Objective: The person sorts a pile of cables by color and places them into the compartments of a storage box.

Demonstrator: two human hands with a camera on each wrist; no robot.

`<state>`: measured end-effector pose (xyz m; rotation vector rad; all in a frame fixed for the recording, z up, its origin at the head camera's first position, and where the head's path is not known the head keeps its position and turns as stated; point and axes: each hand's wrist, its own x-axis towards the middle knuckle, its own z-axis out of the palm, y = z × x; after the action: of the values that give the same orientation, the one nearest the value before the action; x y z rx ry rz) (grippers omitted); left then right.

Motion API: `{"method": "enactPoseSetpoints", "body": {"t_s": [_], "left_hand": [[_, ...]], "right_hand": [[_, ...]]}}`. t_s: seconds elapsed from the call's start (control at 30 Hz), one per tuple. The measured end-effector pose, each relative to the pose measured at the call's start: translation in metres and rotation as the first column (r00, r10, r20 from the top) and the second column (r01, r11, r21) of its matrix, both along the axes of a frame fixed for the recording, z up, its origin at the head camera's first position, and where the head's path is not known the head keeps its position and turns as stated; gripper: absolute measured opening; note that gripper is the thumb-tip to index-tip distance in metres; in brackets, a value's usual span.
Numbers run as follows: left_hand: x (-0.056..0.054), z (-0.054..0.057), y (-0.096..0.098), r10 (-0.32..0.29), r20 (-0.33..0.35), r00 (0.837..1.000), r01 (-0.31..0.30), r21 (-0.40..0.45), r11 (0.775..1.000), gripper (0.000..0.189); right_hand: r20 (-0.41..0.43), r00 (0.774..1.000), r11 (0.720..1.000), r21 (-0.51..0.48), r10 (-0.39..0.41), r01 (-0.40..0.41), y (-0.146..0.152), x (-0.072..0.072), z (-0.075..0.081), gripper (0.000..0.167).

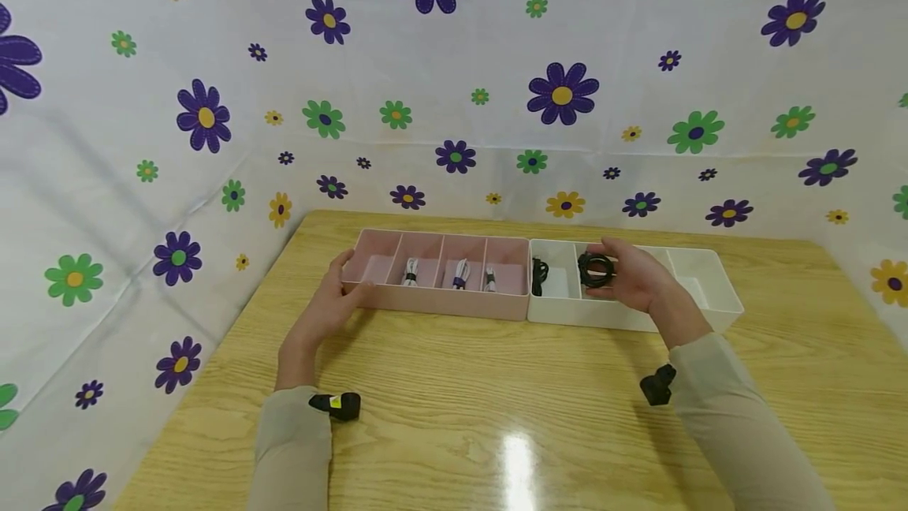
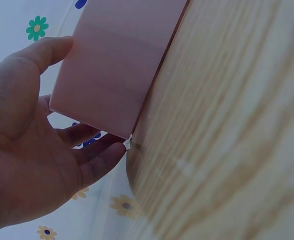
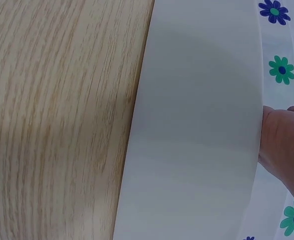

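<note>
My left hand (image 1: 329, 302) holds the left end of a pink divided box (image 1: 440, 302), thumb against its front wall and fingers around the end; the left wrist view shows this grip at the corner of the pink box (image 2: 117, 65). To its right, end to end with it, is a white divided box (image 1: 582, 311). Over that box's second compartment from the left, my right hand (image 1: 638, 278) pinches a coiled black cable (image 1: 586, 268). Only part of the right hand (image 3: 284, 145) shows past the white wall (image 3: 196, 125) in the right wrist view; the cable is hidden there.
Bundled white cables (image 1: 461, 273) lie in three pink compartments. Another black cable (image 1: 539, 274) sits in the white box's leftmost compartment. Both boxes stand toward the back of a wooden table (image 1: 454, 385). A flower-printed sheet (image 1: 482, 38) hangs behind and on the left.
</note>
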<state>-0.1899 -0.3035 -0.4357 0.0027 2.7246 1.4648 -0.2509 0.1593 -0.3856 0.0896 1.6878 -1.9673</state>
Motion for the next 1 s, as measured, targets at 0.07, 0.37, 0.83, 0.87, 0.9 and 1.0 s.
{"method": "enactPoseSetpoints", "body": {"t_s": [0.07, 0.37, 0.83, 0.87, 0.9, 1.0], "left_hand": [[0.0, 0.0, 0.0, 0.001, -0.003, 1.0, -0.001, -0.007, 1.0, 0.075], [-0.001, -0.001, 0.001, 0.0, 0.004, 1.0, -0.001, 0.004, 1.0, 0.075], [0.002, 0.002, 0.001, -0.002, 0.003, 1.0, 0.002, 0.032, 0.999, 0.081], [0.002, 0.003, 0.001, -0.001, 0.003, 1.0, 0.001, 0.034, 0.999, 0.08], [0.003, 0.003, 0.001, 0.0, 0.004, 1.0, -0.001, 0.034, 0.999, 0.08], [0.003, 0.002, 0.001, -0.002, 0.005, 1.0, 0.002, 0.024, 1.0, 0.078]], "right_hand": [[0.005, 1.0, 1.0, 0.003, -0.002, 0.002, -0.001, -0.001, -0.001, 0.062], [0.02, 1.0, 0.999, 0.03, -0.018, 0.018, -0.002, -0.002, 0.0, 0.062], [-0.025, 0.999, 0.99, 0.135, -0.035, 0.038, -0.005, 0.0, 0.013, 0.043], [-0.03, 0.999, 0.989, 0.144, -0.033, 0.037, -0.006, 0.0, 0.013, 0.043], [-0.035, 0.999, 0.988, 0.153, -0.03, 0.035, -0.007, -0.001, 0.012, 0.042], [-0.053, 0.999, 0.982, 0.188, -0.012, 0.021, -0.009, -0.002, 0.009, 0.037]]}}
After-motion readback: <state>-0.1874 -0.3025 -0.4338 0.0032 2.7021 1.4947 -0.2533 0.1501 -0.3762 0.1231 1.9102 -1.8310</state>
